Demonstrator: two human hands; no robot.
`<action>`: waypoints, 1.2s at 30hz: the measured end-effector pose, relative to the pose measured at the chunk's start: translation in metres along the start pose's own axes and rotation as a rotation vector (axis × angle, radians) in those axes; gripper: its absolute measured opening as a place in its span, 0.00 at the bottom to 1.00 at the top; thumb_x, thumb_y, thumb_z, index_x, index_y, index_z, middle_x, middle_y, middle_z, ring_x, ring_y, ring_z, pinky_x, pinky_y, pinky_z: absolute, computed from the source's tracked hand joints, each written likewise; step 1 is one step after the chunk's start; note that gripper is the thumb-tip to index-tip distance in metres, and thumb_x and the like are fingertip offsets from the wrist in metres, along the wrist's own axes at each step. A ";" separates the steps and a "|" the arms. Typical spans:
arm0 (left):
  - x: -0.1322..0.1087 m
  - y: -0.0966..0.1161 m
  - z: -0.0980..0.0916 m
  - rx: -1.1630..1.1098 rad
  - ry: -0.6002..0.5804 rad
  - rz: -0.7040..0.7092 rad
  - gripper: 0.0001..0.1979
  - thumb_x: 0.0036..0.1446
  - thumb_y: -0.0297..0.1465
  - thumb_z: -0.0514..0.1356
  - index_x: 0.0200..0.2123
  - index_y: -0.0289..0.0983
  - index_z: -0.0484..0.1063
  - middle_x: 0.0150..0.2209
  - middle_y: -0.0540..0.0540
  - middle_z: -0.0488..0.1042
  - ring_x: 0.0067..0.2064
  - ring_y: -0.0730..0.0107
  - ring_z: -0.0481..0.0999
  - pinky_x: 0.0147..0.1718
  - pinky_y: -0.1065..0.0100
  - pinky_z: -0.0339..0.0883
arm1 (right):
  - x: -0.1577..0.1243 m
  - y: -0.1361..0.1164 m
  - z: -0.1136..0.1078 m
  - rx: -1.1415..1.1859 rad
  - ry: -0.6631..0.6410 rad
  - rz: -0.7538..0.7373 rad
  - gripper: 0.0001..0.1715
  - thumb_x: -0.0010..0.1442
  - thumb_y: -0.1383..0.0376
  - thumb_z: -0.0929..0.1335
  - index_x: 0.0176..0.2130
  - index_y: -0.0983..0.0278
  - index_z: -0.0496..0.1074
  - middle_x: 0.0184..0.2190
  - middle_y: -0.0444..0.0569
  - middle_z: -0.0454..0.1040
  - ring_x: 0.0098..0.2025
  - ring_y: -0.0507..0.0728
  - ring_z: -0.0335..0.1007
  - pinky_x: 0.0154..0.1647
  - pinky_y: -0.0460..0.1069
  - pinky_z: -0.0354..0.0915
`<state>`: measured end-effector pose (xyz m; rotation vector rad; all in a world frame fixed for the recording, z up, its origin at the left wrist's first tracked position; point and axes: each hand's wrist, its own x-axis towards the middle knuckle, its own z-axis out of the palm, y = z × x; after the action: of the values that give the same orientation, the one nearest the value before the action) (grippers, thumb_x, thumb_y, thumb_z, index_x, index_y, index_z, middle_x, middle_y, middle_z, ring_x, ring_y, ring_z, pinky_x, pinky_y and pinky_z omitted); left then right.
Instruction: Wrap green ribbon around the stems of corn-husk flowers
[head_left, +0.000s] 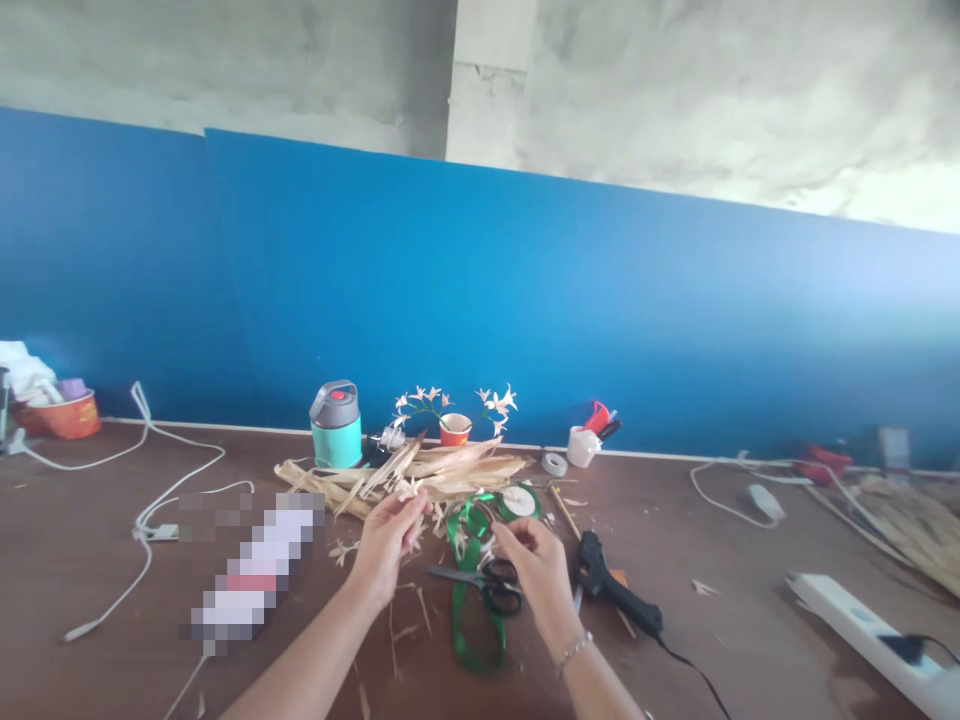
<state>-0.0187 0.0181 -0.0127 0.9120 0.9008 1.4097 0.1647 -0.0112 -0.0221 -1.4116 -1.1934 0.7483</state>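
My left hand (pixel 388 545) is pinched around a small cream-coloured flower (pixel 407 489) that looks made of dried husk. To its right, my right hand (pixel 534 562) has thumb and forefinger pressed together beside a loop of green ribbon (pixel 462 590); what they hold, if anything, is too small to make out. Black-handled scissors (pixel 495 583) lie between the hands, across the ribbon, blades to the left. A ribbon spool (pixel 519 501) sits just beyond my right hand. Loose cream flowers (pixel 342 552) lie left of my left hand.
Dried husks (pixel 457 462) are heaped beyond the hands, before a paper cup (pixel 454 432) with flower stems. A turquoise flask (pixel 337 430) stands at the left. On the right lie a black glue gun (pixel 611 585), a tape roll (pixel 554 464) and a white power strip (pixel 870 635).
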 end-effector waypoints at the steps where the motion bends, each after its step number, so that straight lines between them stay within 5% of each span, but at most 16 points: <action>1: 0.002 0.000 -0.002 -0.010 0.013 -0.002 0.16 0.40 0.40 0.65 0.26 0.33 0.71 0.23 0.50 0.70 0.16 0.86 0.50 0.14 0.77 0.38 | 0.002 0.002 -0.001 -0.066 0.012 -0.041 0.19 0.50 0.54 0.67 0.19 0.65 0.65 0.15 0.42 0.63 0.20 0.52 0.60 0.21 0.45 0.57; 5: 0.006 0.000 -0.005 -0.036 0.031 -0.020 0.16 0.38 0.39 0.67 0.26 0.32 0.72 0.21 0.52 0.68 0.16 0.87 0.50 0.14 0.78 0.38 | 0.005 0.006 -0.003 -0.286 -0.028 -0.180 0.09 0.52 0.62 0.65 0.25 0.65 0.70 0.21 0.46 0.70 0.23 0.53 0.64 0.26 0.46 0.59; 10: 0.005 -0.002 -0.006 -0.010 -0.003 -0.021 0.16 0.42 0.39 0.65 0.29 0.33 0.72 0.19 0.54 0.65 0.16 0.86 0.50 0.14 0.78 0.38 | -0.009 -0.008 -0.004 -0.621 -0.338 -0.328 0.06 0.46 0.71 0.65 0.22 0.63 0.72 0.26 0.47 0.72 0.34 0.55 0.66 0.36 0.47 0.59; 14: 0.003 -0.003 -0.006 0.077 -0.043 -0.024 0.15 0.44 0.41 0.63 0.26 0.33 0.71 0.13 0.57 0.55 0.16 0.83 0.49 0.15 0.77 0.37 | -0.022 -0.018 -0.003 -0.863 -0.488 -0.280 0.04 0.41 0.69 0.68 0.23 0.63 0.74 0.34 0.50 0.72 0.41 0.59 0.64 0.42 0.50 0.57; 18: 0.000 -0.003 -0.003 0.082 -0.110 -0.067 0.15 0.44 0.41 0.64 0.24 0.33 0.72 0.14 0.57 0.57 0.16 0.84 0.49 0.15 0.76 0.37 | -0.028 -0.022 0.003 -1.003 -0.482 -0.280 0.09 0.40 0.73 0.65 0.25 0.65 0.74 0.38 0.54 0.71 0.44 0.62 0.63 0.43 0.52 0.56; 24: -0.004 -0.003 0.001 0.026 -0.173 -0.153 0.15 0.40 0.38 0.66 0.29 0.32 0.73 0.27 0.48 0.71 0.17 0.87 0.53 0.15 0.76 0.38 | -0.031 -0.020 0.006 -1.137 -0.476 -0.300 0.13 0.41 0.73 0.64 0.30 0.69 0.74 0.37 0.59 0.72 0.44 0.64 0.63 0.44 0.54 0.56; 31: -0.002 -0.008 -0.001 0.023 -0.182 -0.166 0.13 0.40 0.36 0.66 0.26 0.32 0.72 0.28 0.48 0.71 0.17 0.87 0.53 0.16 0.76 0.36 | -0.030 -0.023 0.000 -1.063 -0.427 -0.312 0.14 0.38 0.73 0.64 0.28 0.67 0.73 0.38 0.56 0.72 0.43 0.63 0.63 0.45 0.54 0.56; 36: 0.000 -0.011 -0.004 0.008 -0.176 -0.176 0.15 0.44 0.35 0.65 0.34 0.32 0.75 0.28 0.47 0.70 0.18 0.87 0.53 0.16 0.77 0.38 | -0.027 -0.027 -0.004 -0.950 -0.451 -0.219 0.07 0.36 0.73 0.64 0.21 0.65 0.70 0.32 0.51 0.73 0.37 0.58 0.66 0.38 0.48 0.57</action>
<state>-0.0177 0.0181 -0.0241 0.9249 0.8330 1.1576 0.1540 -0.0404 -0.0002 -1.8562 -2.1981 0.3341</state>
